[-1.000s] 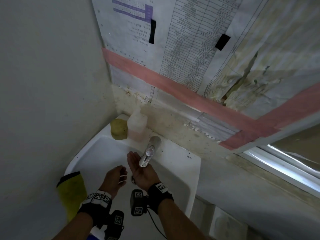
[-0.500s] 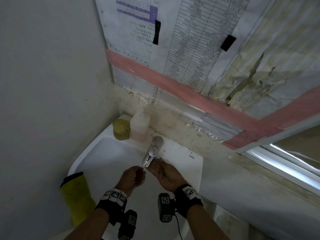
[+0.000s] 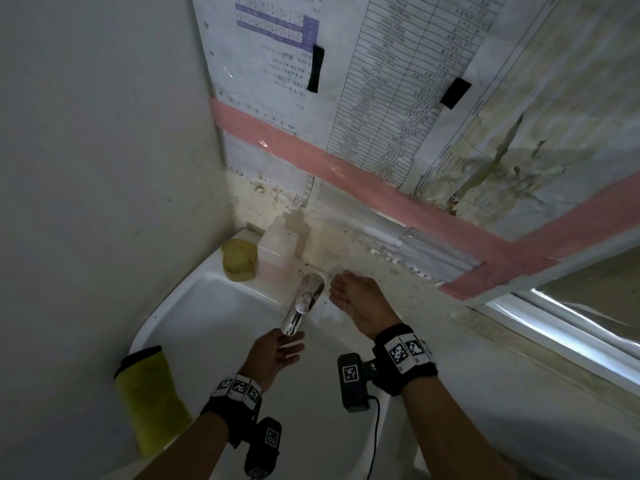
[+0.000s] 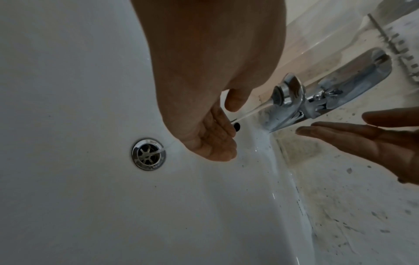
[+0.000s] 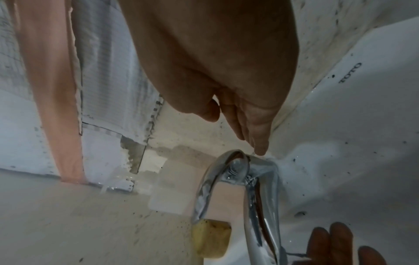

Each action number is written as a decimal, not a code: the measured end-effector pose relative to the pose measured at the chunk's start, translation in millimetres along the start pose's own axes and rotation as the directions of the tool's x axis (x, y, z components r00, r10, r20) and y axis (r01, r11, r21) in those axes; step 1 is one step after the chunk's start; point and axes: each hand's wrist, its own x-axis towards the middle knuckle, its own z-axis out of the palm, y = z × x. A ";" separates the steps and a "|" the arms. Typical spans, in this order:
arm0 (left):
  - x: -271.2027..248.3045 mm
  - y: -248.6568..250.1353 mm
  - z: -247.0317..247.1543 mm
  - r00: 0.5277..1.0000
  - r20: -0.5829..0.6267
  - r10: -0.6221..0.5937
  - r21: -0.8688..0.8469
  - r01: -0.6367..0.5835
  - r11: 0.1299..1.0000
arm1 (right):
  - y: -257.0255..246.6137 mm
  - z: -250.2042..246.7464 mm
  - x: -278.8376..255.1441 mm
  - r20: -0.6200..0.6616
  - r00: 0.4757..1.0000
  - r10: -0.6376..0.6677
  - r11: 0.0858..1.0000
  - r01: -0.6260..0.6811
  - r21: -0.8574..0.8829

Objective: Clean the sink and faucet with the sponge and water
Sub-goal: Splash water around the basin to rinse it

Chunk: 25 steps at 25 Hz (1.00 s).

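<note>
I see the sponge (image 3: 239, 259), yellow and rounded, sitting on the sink (image 3: 194, 306) rim's back corner, left of the chrome faucet (image 3: 302, 304) and touching a soap bottle (image 3: 277, 252). A thin stream of water (image 4: 247, 114) runs from the spout onto my left hand (image 3: 275, 351), cupped below it, fingers loosely curled, holding nothing. My right hand (image 3: 360, 303) lies flat, fingers straight, just right of the faucet base. The sponge is well apart from both hands.
</note>
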 end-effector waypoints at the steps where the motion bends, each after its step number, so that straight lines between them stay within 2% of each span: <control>1: -1.9 1.1 0.0 1.000 0.003 0.002 -0.006 -0.002 1.000 | 2.0 2.5 -2.7 0.013 1.000 0.007 1.000 -0.007 0.016; 5: -4.9 2.6 -2.2 1.000 -0.010 0.007 -0.021 -0.008 1.000 | 27.0 7.7 -1.0 0.037 0.997 0.061 0.997 -0.063 0.041; 8: -0.4 0.9 -5.2 0.998 -0.061 0.019 -0.032 -0.021 0.999 | 63.6 15.7 1.0 0.050 0.982 0.183 0.982 -0.185 0.040; 11: 2.6 -0.7 -8.1 0.990 -0.134 0.047 0.002 -0.047 0.999 | 101.1 29.9 1.1 0.139 0.940 0.311 0.927 -0.332 0.173; 14: 7.1 -1.4 -19.2 0.987 -0.139 0.078 0.028 -0.075 0.997 | 121.5 48.5 3.2 0.255 0.898 0.359 0.809 -0.436 0.395; 17: 10.7 -0.1 -31.4 0.989 -0.101 0.109 0.044 -0.105 0.993 | 127.0 66.1 2.6 0.316 0.892 0.323 0.685 -0.451 0.573; 21: 4.5 6.7 -35.0 0.986 -0.102 0.129 0.043 -0.125 0.991 | 120.7 74.5 1.5 0.344 0.894 0.288 0.527 -0.448 0.722; 23: 3.2 6.0 -35.4 0.987 -0.113 0.113 0.042 -0.109 0.993 | 115.6 73.5 3.2 0.401 0.873 0.277 0.391 -0.484 0.783; 25: 3.4 2.6 -36.4 0.988 -0.126 0.091 0.034 -0.087 0.996 | 112.3 71.8 5.3 0.451 0.850 0.273 0.307 -0.521 0.796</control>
